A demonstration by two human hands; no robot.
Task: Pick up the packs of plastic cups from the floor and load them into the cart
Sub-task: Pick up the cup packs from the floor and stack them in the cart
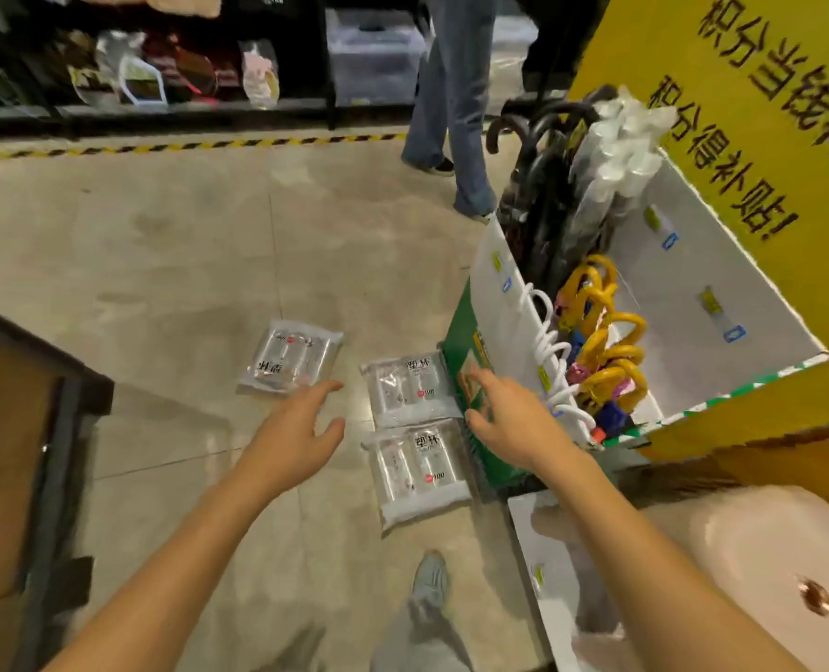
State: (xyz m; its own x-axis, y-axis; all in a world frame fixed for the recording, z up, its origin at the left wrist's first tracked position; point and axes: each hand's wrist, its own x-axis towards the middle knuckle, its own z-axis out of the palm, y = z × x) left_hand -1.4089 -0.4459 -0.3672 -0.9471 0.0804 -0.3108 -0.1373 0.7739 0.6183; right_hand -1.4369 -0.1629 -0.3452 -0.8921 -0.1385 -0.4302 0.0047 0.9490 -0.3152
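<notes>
Three clear packs of plastic cups lie flat on the floor. One pack sits apart to the left. Two more, a far pack and a near pack, lie side by side against the cart's green side. The white-walled cart stands to the right. More wrapped cups stand at its far end. My left hand hovers open, fingers spread, just short of the left pack. My right hand reaches out open over the cart's near corner, holding nothing.
Black umbrellas and yellow-handled umbrellas fill the cart. A yellow sign rises behind it. A person's legs stand beyond the cart. A dark counter is at my left, shelves behind striped floor tape. My shoe is below.
</notes>
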